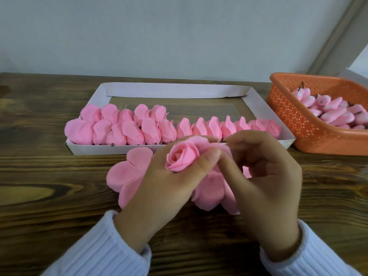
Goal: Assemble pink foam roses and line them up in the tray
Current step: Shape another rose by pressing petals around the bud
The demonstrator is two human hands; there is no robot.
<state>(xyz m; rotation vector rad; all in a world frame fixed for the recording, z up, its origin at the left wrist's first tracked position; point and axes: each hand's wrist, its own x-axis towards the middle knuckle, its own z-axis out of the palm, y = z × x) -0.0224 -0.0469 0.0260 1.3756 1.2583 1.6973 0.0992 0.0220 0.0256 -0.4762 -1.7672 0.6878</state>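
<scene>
Fingers (209, 156) of left hand (165, 188) and right hand (266, 176) grip 1 rose (182, 158); tray (175, 89) holds roses (119, 130), basket (294, 120) buds (334, 114).

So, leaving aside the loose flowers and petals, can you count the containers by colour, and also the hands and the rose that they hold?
White tray: 1
Orange basket: 1
Hands: 2, the left hand and the right hand
Pink rose held in the hands: 1
Total: 5
</scene>
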